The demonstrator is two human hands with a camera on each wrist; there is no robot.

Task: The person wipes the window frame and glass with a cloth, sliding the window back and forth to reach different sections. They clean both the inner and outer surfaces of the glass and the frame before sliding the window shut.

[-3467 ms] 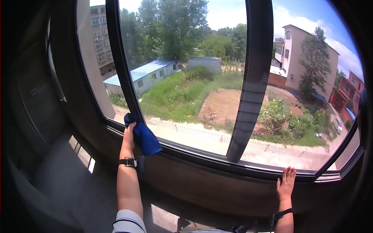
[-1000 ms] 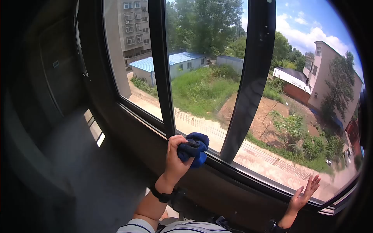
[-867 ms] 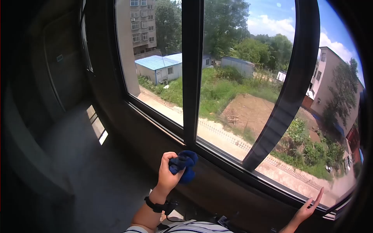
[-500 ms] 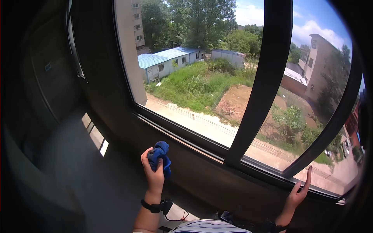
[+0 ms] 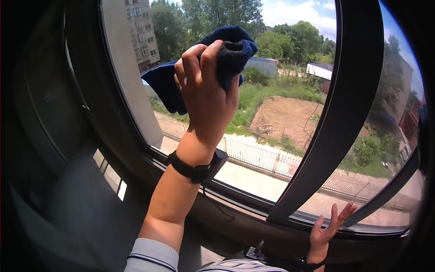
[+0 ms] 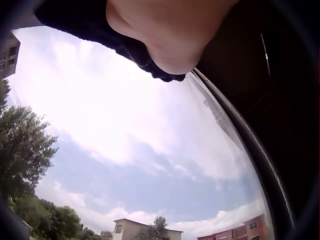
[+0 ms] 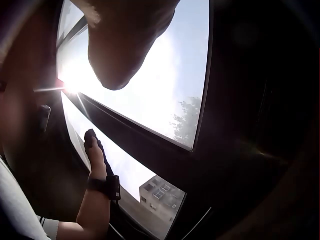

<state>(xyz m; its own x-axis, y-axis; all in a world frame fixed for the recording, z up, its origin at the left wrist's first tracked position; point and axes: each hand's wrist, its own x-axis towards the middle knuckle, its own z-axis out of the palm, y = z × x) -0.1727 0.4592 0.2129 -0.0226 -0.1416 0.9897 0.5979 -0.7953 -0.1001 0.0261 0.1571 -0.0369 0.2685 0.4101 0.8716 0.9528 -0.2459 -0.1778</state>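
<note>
My left hand (image 5: pixel 204 95) grips a bunched dark blue cloth (image 5: pixel 236 52), raised in front of the window's left section. One end of the cloth spreads out to the left, past the knuckles. In the left wrist view the same cloth (image 6: pixel 85 25) lies along the edge of the hand (image 6: pixel 165 30), against bright sky. My right hand (image 5: pixel 327 230) is down at the lower right, fingers extended and holding nothing, overlapping the bottom window frame. The right wrist view shows that hand (image 7: pixel 120 45) as a dark shape against the light.
A thick dark upright (image 5: pixel 346 99) divides the window. The bottom frame (image 5: pixel 253 199) runs along a dark wall. Outside are a pale fence (image 5: pixel 258 156), grass, trees and buildings. Sunlit patches lie on the grey floor (image 5: pixel 77 190) at left.
The window's thinner upright slid right past the thick one. My left hand first drew back with the cloth, then rose with it in front of the left section. The right hand left the frame.
</note>
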